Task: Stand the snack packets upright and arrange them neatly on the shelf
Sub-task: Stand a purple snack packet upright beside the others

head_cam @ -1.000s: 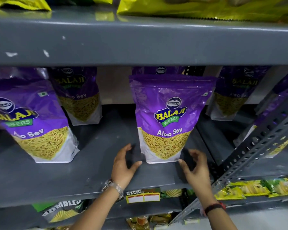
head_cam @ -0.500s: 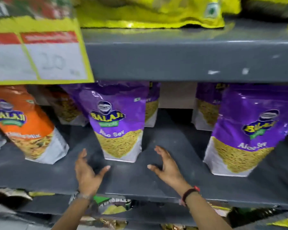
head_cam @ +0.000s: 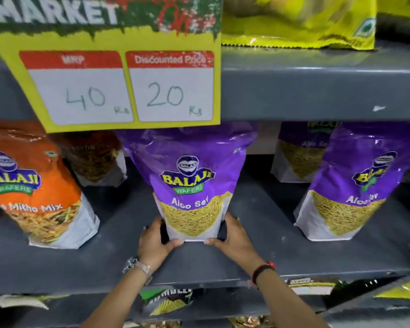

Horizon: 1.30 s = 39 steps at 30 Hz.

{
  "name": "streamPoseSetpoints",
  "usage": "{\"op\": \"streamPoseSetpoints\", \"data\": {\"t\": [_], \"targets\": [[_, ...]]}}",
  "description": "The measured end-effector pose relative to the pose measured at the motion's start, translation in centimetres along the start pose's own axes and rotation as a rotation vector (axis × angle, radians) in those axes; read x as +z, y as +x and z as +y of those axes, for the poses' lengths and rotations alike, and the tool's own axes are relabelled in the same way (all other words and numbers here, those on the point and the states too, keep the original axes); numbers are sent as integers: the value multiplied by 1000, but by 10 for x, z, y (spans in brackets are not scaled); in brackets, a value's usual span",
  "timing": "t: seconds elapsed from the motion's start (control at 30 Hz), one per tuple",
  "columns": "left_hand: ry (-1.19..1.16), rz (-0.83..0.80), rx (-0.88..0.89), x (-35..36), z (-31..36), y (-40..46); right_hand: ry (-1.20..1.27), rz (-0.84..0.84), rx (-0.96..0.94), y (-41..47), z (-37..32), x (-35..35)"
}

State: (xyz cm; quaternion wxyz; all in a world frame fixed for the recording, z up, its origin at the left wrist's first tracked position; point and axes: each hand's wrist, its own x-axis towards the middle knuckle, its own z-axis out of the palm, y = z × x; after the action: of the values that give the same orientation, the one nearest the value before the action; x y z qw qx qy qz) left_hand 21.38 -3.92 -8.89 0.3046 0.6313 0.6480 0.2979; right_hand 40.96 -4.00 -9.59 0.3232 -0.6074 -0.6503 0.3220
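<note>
While both hands cup its base, the glossy purple Aloo Sev snack pouch (head_cam: 191,185) stands mid-shelf.

Left hand (head_cam: 154,240) and right hand (head_cam: 234,237) flank the lower corners, fingers spread, thumbs touching the front bottom edge; best pressed evenly so it squares flat on the grey metal shelf (head_cam: 104,256).

A: Where is there room on the shelf (head_cam: 258,254)?
B: Bare board lies either side of the middle purple packet (head_cam: 192,181), towards the orange packet (head_cam: 33,192) and the right purple packet (head_cam: 350,192).
A: And overhead?
B: The price card (head_cam: 118,74) hangs low in front.
</note>
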Motion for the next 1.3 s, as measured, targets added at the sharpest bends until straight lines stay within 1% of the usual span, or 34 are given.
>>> {"op": "streamPoseSetpoints", "data": {"t": [0.23, 0.37, 0.5, 0.87, 0.97, 1.0, 1.07, 1.13, 1.17, 1.2, 1.3], "targets": [[187, 27, 78, 14, 3, -15, 8, 18, 73, -20, 11, -18], [215, 2, 76, 16, -4, -14, -9, 67, 68, -27, 10, -15], [211, -26, 58, 16, -9, -12, -14, 105, 82, -29, 12, -13], [223, -30, 118, 20, -21, -9, -20, 112, 95, -35, 9, -13], [195, -48, 116, 19, -18, -13, 35, 104, 78, -39, 9, -16], [157, -42, 112, 18, -17, -16, 81, 130, 72, -42, 9, -16], [39, 17, 118, 15, -15, -24, 115, 272, 52, -51, 10, -17], [-74, 122, 121, 9, -15, -36, 34, 433, -34, -61, 5, -17], [-112, 183, 117, 5, -17, -43, -5, 470, -96, -65, 0, -15], [-130, 236, 106, -1, -21, -49, -29, 470, -158, -70, -6, -11], [-118, 386, 68, -28, -35, -66, -63, 383, -288, -79, -27, 8]]}}
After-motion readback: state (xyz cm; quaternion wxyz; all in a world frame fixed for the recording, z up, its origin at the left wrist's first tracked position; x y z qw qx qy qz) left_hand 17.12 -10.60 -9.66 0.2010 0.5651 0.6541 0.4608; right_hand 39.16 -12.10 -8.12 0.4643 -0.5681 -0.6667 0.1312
